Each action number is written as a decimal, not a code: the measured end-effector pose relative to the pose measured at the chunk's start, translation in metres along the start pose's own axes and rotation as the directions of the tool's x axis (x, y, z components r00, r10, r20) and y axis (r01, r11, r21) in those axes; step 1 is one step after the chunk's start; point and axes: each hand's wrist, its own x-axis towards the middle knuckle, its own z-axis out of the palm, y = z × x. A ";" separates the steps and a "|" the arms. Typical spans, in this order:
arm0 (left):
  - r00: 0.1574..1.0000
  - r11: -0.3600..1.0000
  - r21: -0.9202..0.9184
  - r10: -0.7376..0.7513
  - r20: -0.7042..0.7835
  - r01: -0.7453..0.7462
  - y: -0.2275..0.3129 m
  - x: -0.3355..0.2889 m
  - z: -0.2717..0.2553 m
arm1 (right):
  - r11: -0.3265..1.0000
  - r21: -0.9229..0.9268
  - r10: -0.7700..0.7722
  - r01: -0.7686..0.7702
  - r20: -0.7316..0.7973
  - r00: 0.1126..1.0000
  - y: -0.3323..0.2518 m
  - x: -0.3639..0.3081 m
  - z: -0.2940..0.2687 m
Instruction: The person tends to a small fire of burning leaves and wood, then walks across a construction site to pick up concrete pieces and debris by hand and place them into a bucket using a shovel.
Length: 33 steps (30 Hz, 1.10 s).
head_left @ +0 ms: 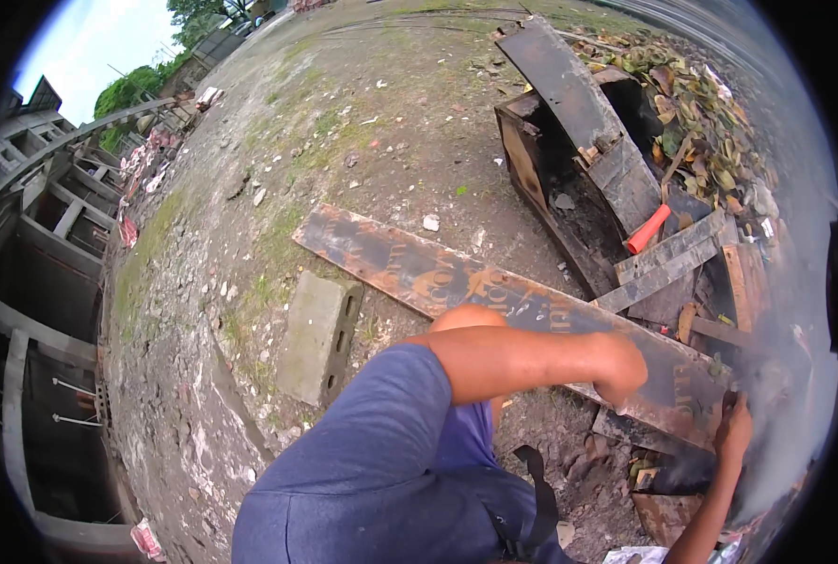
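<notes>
One long plank, one concrete block; my left hand curls on the plank, my right hand grips its lower-right end.

Bare dirt ground lies open to the upper left. The long plank crosses in front, the concrete block beside it. Stacked boards and a dark wooden box crowd the right.

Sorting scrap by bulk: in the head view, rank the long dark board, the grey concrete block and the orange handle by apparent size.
1. long dark board
2. grey concrete block
3. orange handle
The handle lies farther away, yet is plainly smallest.
</notes>
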 end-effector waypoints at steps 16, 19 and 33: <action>0.998 0.998 0.012 0.067 0.007 -0.067 0.033 0.030 -0.014 | 0.941 0.151 -0.271 0.304 0.872 0.407 -0.068 -0.125 0.038; 0.997 0.997 0.029 0.070 0.023 -0.071 0.044 0.028 -0.021 | 0.864 0.071 -0.281 0.498 0.889 0.361 -0.070 -0.148 0.172; 0.998 0.999 0.004 0.043 0.044 -0.043 0.035 0.021 -0.007 | 0.992 -0.101 0.024 0.069 0.716 0.698 -0.093 -0.178 0.289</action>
